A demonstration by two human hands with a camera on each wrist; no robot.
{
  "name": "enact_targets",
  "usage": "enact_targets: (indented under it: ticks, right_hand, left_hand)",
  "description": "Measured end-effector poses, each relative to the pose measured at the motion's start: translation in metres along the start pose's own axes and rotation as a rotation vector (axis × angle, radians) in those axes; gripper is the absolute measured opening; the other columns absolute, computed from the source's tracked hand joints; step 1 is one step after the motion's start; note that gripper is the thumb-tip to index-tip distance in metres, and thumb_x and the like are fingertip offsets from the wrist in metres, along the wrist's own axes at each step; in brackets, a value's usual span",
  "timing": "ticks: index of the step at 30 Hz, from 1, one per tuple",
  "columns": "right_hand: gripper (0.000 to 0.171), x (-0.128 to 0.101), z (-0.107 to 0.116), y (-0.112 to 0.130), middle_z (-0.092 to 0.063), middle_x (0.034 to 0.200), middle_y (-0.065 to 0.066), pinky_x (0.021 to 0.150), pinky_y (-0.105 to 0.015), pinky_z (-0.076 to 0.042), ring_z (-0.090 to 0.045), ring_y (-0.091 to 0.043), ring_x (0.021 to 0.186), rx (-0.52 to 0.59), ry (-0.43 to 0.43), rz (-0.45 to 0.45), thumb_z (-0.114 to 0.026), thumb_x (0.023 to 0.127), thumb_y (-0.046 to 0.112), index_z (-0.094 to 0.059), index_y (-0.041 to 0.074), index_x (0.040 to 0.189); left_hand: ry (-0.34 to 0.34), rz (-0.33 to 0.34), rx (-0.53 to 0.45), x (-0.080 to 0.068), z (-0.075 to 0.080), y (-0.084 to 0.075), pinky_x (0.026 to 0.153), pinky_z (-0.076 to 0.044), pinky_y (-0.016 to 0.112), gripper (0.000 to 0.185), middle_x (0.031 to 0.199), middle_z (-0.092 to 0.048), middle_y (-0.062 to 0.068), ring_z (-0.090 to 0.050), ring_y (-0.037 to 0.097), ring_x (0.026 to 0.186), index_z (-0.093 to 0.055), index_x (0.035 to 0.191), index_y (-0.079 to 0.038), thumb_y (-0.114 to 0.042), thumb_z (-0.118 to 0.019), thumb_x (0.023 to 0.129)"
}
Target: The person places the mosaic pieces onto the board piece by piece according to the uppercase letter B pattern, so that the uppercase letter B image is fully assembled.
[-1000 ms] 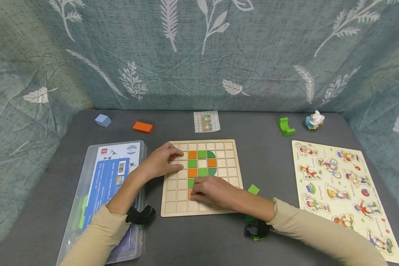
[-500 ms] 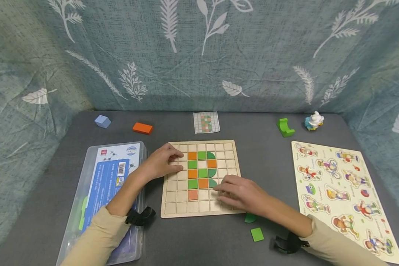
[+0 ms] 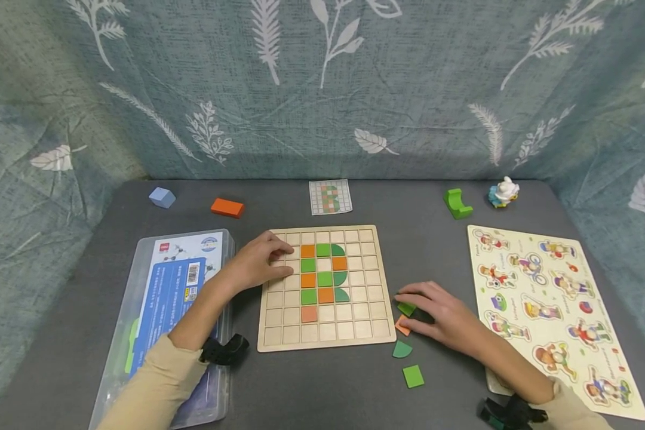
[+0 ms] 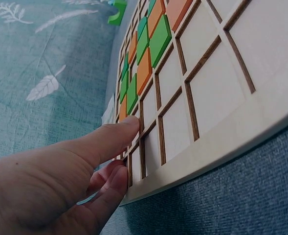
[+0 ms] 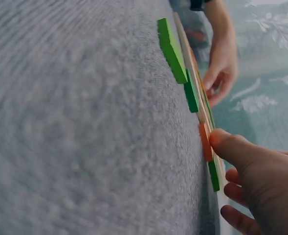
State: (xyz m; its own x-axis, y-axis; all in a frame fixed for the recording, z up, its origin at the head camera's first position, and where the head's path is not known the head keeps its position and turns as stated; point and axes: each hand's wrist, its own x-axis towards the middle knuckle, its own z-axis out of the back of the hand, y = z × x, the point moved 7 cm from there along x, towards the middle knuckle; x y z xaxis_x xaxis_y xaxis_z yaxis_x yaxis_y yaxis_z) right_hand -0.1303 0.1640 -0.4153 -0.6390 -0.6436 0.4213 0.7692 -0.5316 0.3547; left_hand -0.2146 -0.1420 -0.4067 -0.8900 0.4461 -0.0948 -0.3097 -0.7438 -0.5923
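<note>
My left hand (image 3: 255, 263) rests on the left edge of a wooden grid board (image 3: 362, 331), thumb and fingertips spread apart on its cells. Green, orange and dark green quarter-round tiles form a figure in the middle of the board, with a paler orange tile (image 3: 309, 314) lowest. Right of the board, my right hand (image 3: 451, 319) reaches over loose tiles. Its fingertips are at a green square tile (image 3: 407, 309), and its thumb overlaps an orange tile (image 3: 402, 324). Nearer me lie a dark green quarter-round tile (image 3: 401, 349) and another green square tile (image 3: 413, 376).
A clear plastic case (image 3: 131, 257) stands on the left; a picture puzzle board (image 3: 564, 364) lies on the right. Behind are a pattern card (image 3: 330, 197), a blue block (image 3: 162, 197), an orange block (image 3: 227, 208), a green curved block (image 3: 457, 204) and a small figurine (image 3: 503, 192).
My right hand has moved from the lower rows of the board rightward to the loose tiles, uncovering the orange and quarter-round tiles in the fourth row. My left hand has stayed in place.
</note>
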Motion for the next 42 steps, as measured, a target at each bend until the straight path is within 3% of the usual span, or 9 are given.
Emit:
enact_targets:
  ticks: [7,17,28,39,42]
  right_hand:
    - [0.038,-0.009,0.003,-0.014,-0.065,0.118,0.001,0.101,-0.011,-0.035,-0.056,-0.013,0.112,0.093,-0.011,-0.071,-0.081,0.077,0.013,-0.07,0.016,0.113]
    - [0.044,-0.015,-0.004,-0.027,-0.065,0.125,0.004,0.099,-0.013,-0.038,-0.054,-0.005,0.116,0.268,0.053,-0.208,-0.074,0.084,0.008,-0.064,0.021,0.125]
    - [0.04,-0.015,-0.009,-0.026,-0.063,0.128,0.005,0.101,-0.018,-0.037,-0.05,-0.006,0.121,0.311,0.109,-0.176,-0.069,0.088,0.005,-0.065,0.023,0.123]
    - [0.036,-0.012,-0.01,-0.026,-0.064,0.125,0.005,0.099,-0.023,-0.039,-0.051,-0.007,0.118,0.277,0.107,-0.171,-0.068,0.088,0.004,-0.067,0.024,0.118]
    - [0.037,-0.01,-0.008,-0.024,-0.065,0.12,0.002,0.097,-0.021,-0.039,-0.052,-0.009,0.114,0.252,0.065,-0.123,-0.069,0.086,0.001,-0.069,0.02,0.117]
  left_hand:
    - [-0.003,0.009,0.003,0.001,-0.002,0.001,0.087,-0.047,0.04,0.039,0.112,-0.055,0.014,-0.055,0.023,0.095,-0.065,0.121,0.0,-0.018,-0.072,0.087]
    - [0.0,0.013,-0.006,-0.001,-0.002,0.001,0.088,-0.047,0.04,0.039,0.11,-0.055,0.013,-0.055,0.023,0.095,-0.064,0.121,-0.001,-0.018,-0.072,0.087]
    - [-0.004,0.011,0.002,0.0,-0.001,0.001,0.087,-0.047,0.039,0.04,0.109,-0.055,0.013,-0.054,0.023,0.094,-0.064,0.121,0.0,-0.017,-0.073,0.087]
    - [-0.005,0.011,0.004,0.0,-0.001,0.002,0.089,-0.048,0.041,0.039,0.111,-0.054,0.014,-0.055,0.024,0.096,-0.064,0.121,0.0,-0.017,-0.072,0.087]
    - [-0.005,0.012,0.005,0.0,-0.001,0.003,0.089,-0.048,0.041,0.039,0.111,-0.054,0.014,-0.055,0.024,0.096,-0.064,0.121,0.0,-0.017,-0.072,0.087]
